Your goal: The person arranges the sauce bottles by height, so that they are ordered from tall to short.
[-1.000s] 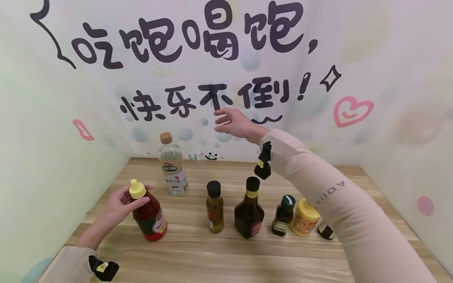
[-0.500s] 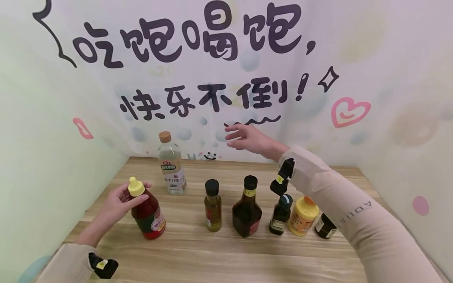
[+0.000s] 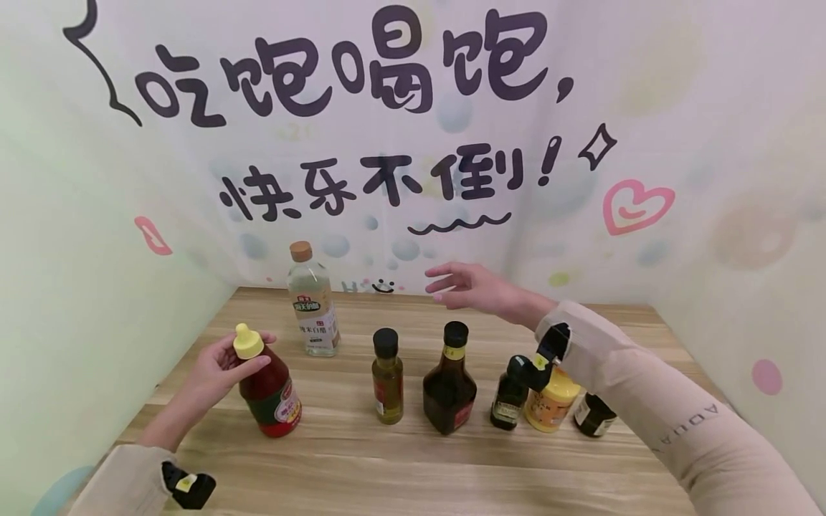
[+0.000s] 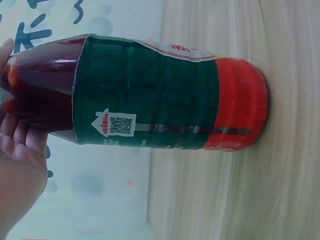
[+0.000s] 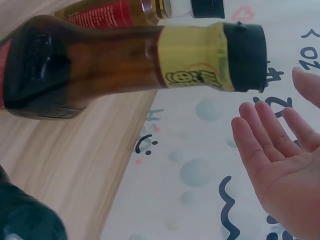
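Observation:
A dark red sauce bottle with a yellow nozzle cap stands upright on the table at the left. My left hand grips its upper part, thumb and fingers curled round the shoulder below the cap. The left wrist view shows the bottle's green label and its red base resting on the wood. My right hand is in the air, fingers extended and holding nothing. It hovers above and behind a square-shouldered dark brown bottle with a black cap. In the right wrist view, a gap separates the right palm from that bottle's cap.
A clear vinegar bottle stands at the back left. A slim oil bottle is left of the brown bottle. To its right are a small dark bottle, a yellow-lidded jar and a dark jar, near my right sleeve.
My right hand has come down and to the right, from in front of the wall lettering to near the brown bottle's cap. My left hand stays on the red sauce bottle.

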`<control>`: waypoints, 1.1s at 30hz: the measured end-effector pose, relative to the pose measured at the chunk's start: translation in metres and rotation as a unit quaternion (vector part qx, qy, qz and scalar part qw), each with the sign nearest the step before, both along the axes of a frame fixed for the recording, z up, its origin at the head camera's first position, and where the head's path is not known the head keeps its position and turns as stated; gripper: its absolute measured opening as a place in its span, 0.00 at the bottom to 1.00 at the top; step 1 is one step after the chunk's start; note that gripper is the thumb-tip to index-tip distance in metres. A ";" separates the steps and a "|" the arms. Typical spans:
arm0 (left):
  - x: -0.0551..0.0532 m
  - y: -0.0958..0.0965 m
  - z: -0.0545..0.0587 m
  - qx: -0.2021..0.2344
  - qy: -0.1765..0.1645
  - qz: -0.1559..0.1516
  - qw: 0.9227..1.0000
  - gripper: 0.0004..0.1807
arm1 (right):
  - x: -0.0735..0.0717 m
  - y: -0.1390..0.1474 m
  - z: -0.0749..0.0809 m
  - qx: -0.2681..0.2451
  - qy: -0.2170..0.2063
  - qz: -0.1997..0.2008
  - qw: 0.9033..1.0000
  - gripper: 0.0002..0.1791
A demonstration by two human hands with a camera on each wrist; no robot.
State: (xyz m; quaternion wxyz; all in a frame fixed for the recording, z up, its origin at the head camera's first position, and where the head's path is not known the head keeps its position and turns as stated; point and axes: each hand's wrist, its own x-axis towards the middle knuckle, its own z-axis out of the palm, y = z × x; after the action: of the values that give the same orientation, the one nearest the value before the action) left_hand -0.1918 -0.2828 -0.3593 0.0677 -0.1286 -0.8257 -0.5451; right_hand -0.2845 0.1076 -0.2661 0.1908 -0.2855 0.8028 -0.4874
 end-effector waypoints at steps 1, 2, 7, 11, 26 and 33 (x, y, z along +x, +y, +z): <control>-0.001 -0.001 -0.001 0.000 0.002 -0.001 1.000 0.21 | 0.001 0.001 -0.002 0.003 -0.004 0.003 1.000 0.26; -0.001 -0.001 -0.002 0.000 0.003 -0.003 1.000 0.21 | 0.003 0.003 -0.003 0.006 -0.008 0.009 1.000 0.27; -0.018 -0.018 -0.027 0.031 0.024 -0.024 0.999 0.19 | 0.010 0.010 -0.010 0.026 -0.023 0.032 0.999 0.27; -0.026 -0.027 -0.039 0.035 0.028 -0.033 0.998 0.20 | 0.014 0.016 -0.017 0.025 -0.035 0.053 0.998 0.27; -0.017 -0.019 -0.024 -0.008 0.006 -0.012 1.000 0.21 | 0.027 0.023 -0.035 -0.011 -0.048 0.045 0.998 0.27; -0.002 -0.003 -0.002 -0.014 -0.002 0.004 1.000 0.21 | 0.028 0.021 -0.043 -0.016 -0.008 0.027 0.999 0.21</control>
State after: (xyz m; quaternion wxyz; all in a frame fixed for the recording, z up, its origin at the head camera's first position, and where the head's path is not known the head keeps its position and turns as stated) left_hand -0.1936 -0.2857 -0.3615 0.0662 -0.1251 -0.8340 -0.5332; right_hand -0.2566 0.1289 -0.3088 0.2058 -0.3058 0.7853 -0.4974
